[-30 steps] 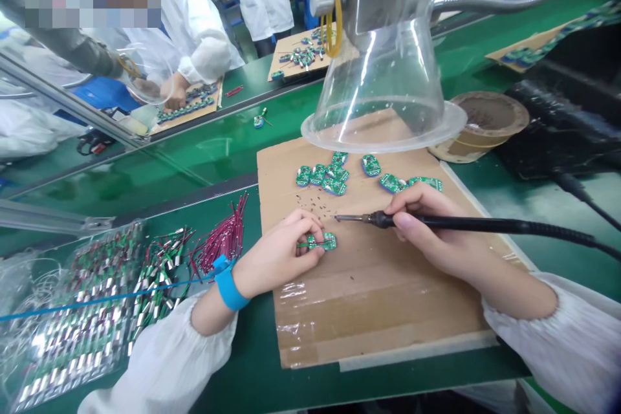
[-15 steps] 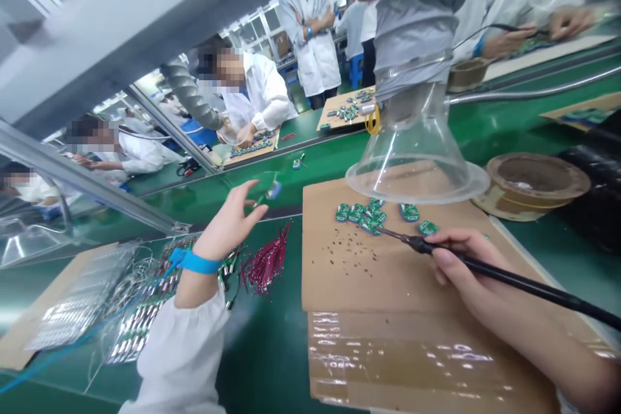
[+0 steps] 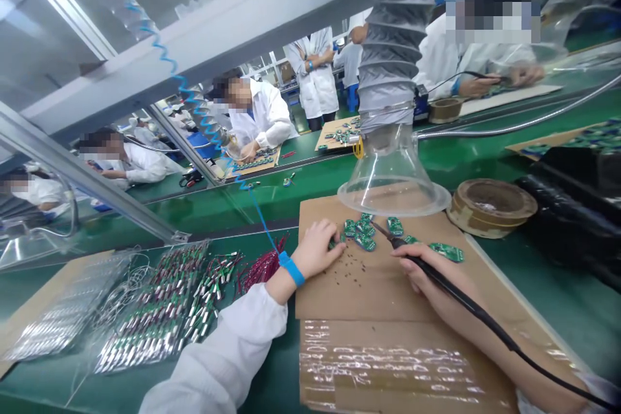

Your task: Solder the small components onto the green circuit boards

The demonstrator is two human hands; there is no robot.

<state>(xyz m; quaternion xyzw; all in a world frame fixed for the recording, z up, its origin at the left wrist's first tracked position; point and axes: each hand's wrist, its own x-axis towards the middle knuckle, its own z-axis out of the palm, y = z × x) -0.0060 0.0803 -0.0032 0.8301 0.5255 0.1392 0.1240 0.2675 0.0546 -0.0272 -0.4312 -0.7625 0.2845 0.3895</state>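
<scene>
My right hand (image 3: 431,268) is closed around a black soldering iron (image 3: 449,284). Its tip points at a cluster of small green circuit boards (image 3: 365,240) on the cardboard (image 3: 383,301). To the left of this cluster, my left hand (image 3: 317,249), with a blue wrist strap (image 3: 292,268), has its fingers curled over one circuit board (image 3: 334,243), which they partly hide. More boards (image 3: 446,251) lie on the cardboard beyond the right hand. Small dark bits (image 3: 352,275) are scattered below the cluster.
A clear extraction hood (image 3: 395,191) hangs over the cardboard's far edge. To the right stands a round cardboard reel (image 3: 492,207). Red wires (image 3: 262,268) and wired parts (image 3: 206,297) lie left. Two boards (image 3: 288,180) rest on the green belt (image 3: 320,174); co-workers sit beyond.
My left hand has let go of a small board over the green belt and come right and down to a board on the cardboard. The iron's tip has lifted slightly; the view has shifted.
</scene>
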